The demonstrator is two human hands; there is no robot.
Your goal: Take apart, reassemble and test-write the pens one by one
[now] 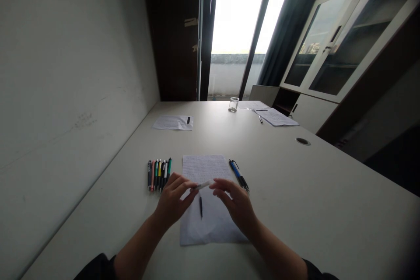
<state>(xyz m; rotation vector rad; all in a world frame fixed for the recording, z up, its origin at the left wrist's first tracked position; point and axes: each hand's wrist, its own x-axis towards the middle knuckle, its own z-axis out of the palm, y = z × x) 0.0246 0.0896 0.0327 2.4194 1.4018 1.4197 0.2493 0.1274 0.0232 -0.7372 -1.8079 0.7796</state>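
Note:
My left hand (173,194) pinches a short, pale, slender piece (204,185) that looks like a pen barrel, between thumb and fingers. My right hand (234,201) is by its far end, with thumb and fingers apart; whether a fingertip touches it I cannot tell. Beneath both hands lies a sheet of paper (210,232) with lines of text on its upper part. A thin dark pen part (201,207) rests on that sheet, between the hands.
Several pens (159,175) lie in a row left of the sheet, and blue-and-black pens (239,175) to its right. Farther back are a paper (173,122), a glass jar (233,104), stacked papers (275,117) and a pen (260,119). A round desk grommet (302,141) sits at right.

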